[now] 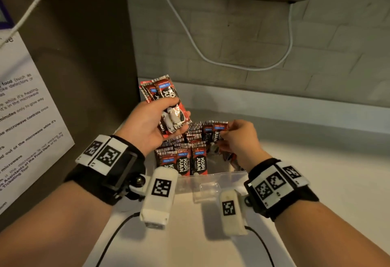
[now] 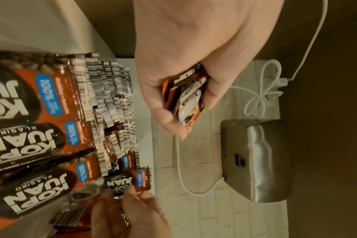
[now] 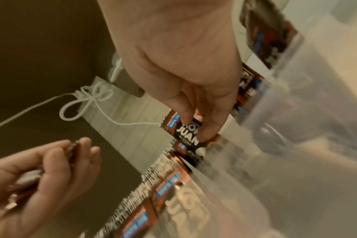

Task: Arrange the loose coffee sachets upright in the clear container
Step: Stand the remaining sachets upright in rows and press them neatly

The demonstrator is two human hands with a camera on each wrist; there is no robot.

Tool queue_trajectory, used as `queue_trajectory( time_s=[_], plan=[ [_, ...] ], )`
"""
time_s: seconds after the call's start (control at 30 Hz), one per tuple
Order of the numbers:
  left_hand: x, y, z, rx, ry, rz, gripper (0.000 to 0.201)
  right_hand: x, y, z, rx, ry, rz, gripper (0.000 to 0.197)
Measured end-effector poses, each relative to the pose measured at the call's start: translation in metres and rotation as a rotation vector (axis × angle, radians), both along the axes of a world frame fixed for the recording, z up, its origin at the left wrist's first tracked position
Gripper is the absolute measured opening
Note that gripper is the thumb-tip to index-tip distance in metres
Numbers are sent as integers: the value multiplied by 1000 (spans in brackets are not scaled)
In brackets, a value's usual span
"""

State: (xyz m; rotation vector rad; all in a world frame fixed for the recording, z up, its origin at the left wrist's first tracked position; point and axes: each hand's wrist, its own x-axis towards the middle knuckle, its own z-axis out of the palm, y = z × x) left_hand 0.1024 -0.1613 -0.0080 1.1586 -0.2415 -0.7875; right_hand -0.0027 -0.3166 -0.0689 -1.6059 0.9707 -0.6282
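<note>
— What is seen behind the work?

— Pale brick wall (image 1: 263, 40) is seen at the back, with a white cable (image 1: 191, 36) looped across it and a metal box (image 2: 255, 161) mounted on it. A printed notice (image 1: 27, 118) is fixed to the dark panel on the left. A white counter (image 1: 316, 182) is laid below.

— Where is the clear container?

— The clear container (image 1: 211, 179) is stood on the counter, between the two forearms. Rows of standing sachets (image 1: 187, 157) are packed upright in its left and far part; its near right part is seen bare.

— How are the hands occupied?

— A small bundle of sachets (image 1: 166, 102) is gripped in the left hand (image 1: 145, 127), fingers curled round it, raised above the container's far left corner. A single sachet (image 3: 189, 133) is pinched between thumb and fingertips of the right hand (image 1: 240, 137), and is held upright at the right end of the far row, touching its neighbours. Whether its foot is already seated cannot be told.
</note>
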Motion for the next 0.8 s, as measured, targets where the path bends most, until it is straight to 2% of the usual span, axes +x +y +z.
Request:
queue_trajectory(
  time_s=[0.13,0.3,0.57,0.8],
  plan=[
    [-1,6,2,-17,-13,-7,6,6,2,-13,104,-27,-6,23],
    [-3,7,-3,-19,-3,-12,7,8,1,-22,126,-8,-16,13],
    [-7,5,-8,-6,4,-26,15,14,-1,-29,-15,65,-13,23],
    [-9,3,-9,-1,4,-19,17,18,-4,-31,-82,87,8,16]
  ],
)
